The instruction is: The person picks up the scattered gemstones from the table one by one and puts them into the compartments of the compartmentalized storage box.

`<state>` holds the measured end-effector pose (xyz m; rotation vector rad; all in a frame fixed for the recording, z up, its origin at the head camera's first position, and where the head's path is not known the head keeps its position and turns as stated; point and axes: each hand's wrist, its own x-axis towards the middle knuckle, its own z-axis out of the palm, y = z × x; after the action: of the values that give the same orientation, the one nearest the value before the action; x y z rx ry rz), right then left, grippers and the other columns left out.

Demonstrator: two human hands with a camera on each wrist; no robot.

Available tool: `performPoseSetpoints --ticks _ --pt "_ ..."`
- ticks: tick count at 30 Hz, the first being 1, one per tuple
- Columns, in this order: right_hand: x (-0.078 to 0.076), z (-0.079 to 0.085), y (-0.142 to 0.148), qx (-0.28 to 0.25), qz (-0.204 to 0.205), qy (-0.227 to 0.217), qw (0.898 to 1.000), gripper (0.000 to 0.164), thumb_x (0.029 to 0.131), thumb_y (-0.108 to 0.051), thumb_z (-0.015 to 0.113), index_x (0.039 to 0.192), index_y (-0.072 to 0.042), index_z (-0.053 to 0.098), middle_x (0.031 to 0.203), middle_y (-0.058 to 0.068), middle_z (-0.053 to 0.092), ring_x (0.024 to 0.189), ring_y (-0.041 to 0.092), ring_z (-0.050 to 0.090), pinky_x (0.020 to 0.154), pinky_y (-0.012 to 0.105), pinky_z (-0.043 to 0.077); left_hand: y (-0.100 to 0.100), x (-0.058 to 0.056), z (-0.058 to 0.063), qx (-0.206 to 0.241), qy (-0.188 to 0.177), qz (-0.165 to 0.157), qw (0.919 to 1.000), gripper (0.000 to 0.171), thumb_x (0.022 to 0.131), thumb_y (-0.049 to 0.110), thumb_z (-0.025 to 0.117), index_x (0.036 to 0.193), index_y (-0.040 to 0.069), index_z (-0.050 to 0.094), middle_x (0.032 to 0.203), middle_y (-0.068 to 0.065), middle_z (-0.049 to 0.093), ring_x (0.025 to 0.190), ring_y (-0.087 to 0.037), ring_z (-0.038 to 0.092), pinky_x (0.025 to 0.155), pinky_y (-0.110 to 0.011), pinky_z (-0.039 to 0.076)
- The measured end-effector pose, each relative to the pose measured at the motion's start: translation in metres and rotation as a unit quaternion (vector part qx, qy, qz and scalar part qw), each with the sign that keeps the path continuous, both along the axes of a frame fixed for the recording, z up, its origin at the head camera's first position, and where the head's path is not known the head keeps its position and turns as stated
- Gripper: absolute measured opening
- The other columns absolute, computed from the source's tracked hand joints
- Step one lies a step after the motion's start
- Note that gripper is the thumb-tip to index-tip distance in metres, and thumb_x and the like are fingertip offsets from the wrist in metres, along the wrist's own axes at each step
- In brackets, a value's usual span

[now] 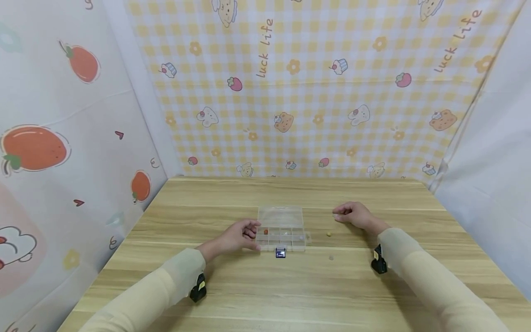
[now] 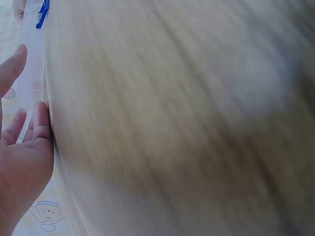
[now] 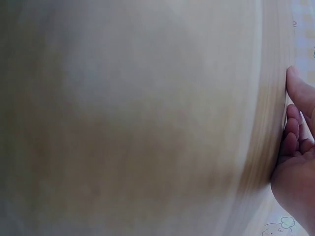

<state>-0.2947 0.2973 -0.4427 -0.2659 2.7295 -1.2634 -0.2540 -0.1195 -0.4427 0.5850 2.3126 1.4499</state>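
Observation:
A clear plastic compartment box [image 1: 286, 243] with a blue latch [image 1: 280, 253] stands on the table, its see-through lid [image 1: 280, 216] raised at the back. My left hand [image 1: 237, 236] holds the box's left end, thumb at the front corner and index finger farther back. One left-hand compartment contains a small orange-red piece [image 1: 266, 232]. Right of the box, my right hand [image 1: 356, 216] is low over the table, thumb and index fingertips close together. Whether a tiny pale thing sits between them I cannot tell. A small yellow bead [image 1: 329, 234] lies nearer the box.
A small pale bead [image 1: 331, 258] lies on the wooden table [image 1: 257, 295] to the front right of the box. Patterned cloth [image 1: 307, 101] hangs behind the table, with more cloth at both sides. Each wrist wears a black camera.

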Motion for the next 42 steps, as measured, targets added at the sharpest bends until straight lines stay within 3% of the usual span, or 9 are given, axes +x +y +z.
performPoseSetpoints --ticks 28,36,42 --pt "0.0012 0.0002 0.0000 -0.006 -0.016 0.002 1.000 0.022 0.091 -0.018 0.071 0.107 -0.003 0.071 0.100 0.008 0.064 0.085 0.021 0.050 0.076 0.034 0.041 0.0001 -0.0014 -0.0006 0.003 0.000 0.000 1.0000 0.070 0.074 0.006 0.084 0.134 -0.004 0.049 0.113 -0.012 0.053 0.098 -0.023 0.052 0.088 -0.034 0.048" --pt "0.0007 -0.0037 0.0027 -0.013 -0.016 0.009 1.000 0.029 0.092 -0.023 0.069 0.113 -0.004 0.070 0.103 0.007 0.065 0.091 0.022 0.054 0.081 0.035 0.044 -0.0001 -0.0017 -0.0013 0.004 -0.002 0.002 1.0000 0.070 0.074 0.005 0.084 0.134 -0.004 0.049 0.113 -0.012 0.052 0.098 -0.023 0.053 0.087 -0.033 0.048" --pt "0.0007 -0.0034 0.0013 -0.040 -0.034 -0.005 0.999 0.030 0.092 -0.025 0.069 0.113 -0.004 0.069 0.104 0.008 0.065 0.088 0.022 0.052 0.072 0.030 0.046 0.0002 -0.0024 -0.0007 0.002 -0.003 0.004 1.0000 0.070 0.074 0.005 0.084 0.134 -0.004 0.049 0.113 -0.012 0.053 0.098 -0.023 0.053 0.087 -0.032 0.048"
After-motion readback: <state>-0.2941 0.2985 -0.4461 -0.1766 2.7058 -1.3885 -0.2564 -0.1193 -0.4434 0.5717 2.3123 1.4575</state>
